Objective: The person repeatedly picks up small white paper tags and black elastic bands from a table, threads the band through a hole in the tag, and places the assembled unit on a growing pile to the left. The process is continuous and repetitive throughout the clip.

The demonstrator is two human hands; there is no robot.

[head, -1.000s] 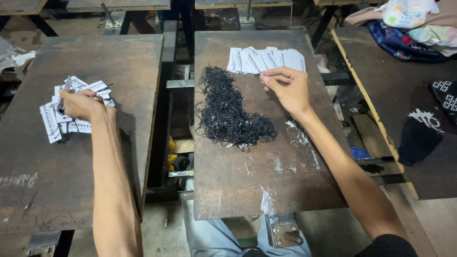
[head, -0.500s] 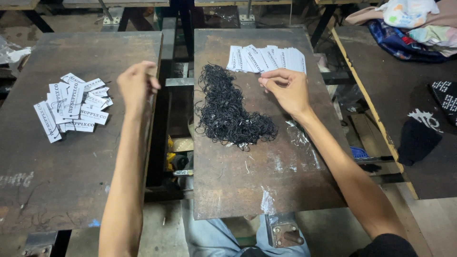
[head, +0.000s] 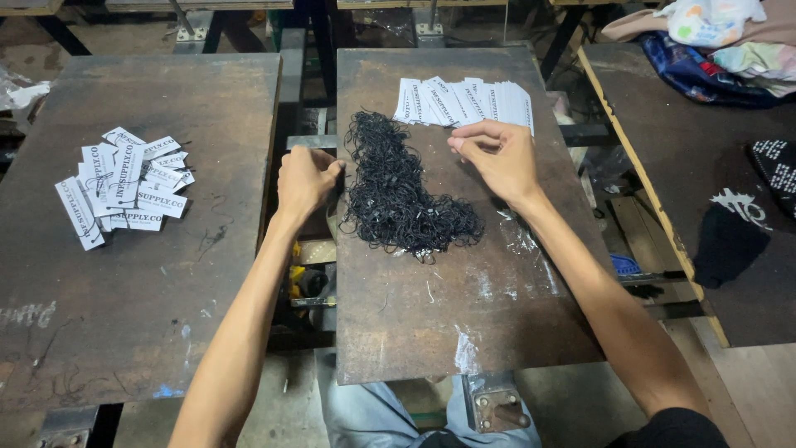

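1. Head view shows two dark, worn metal plates as the bench: a left bench plate and a middle bench plate, with a gap between them where parts of the frame show.
2. At the right edge a third dark bench carries a heap of coloured cloth at its far end and black fabric with white print nearer.
3. A tangled pile of thin black strings lies on the middle bench plate, near its left edge and between the two hands.
4. A fanned row of white paper tags lies at the far end of the same plate, just behind the right hand.
5. A loose heap of white tags lies on the left bench plate, well apart from both hands.
6. The left hand is over the gap at the left edge of the middle plate, just beside the string pile. Its fingers are curled into a loose fist; I cannot tell if it holds a string.
7. The right hand is near the front edge of the tag row, at the right of the string pile. Its fingertips are drawn together like a pinch; what is between them is too small to tell.
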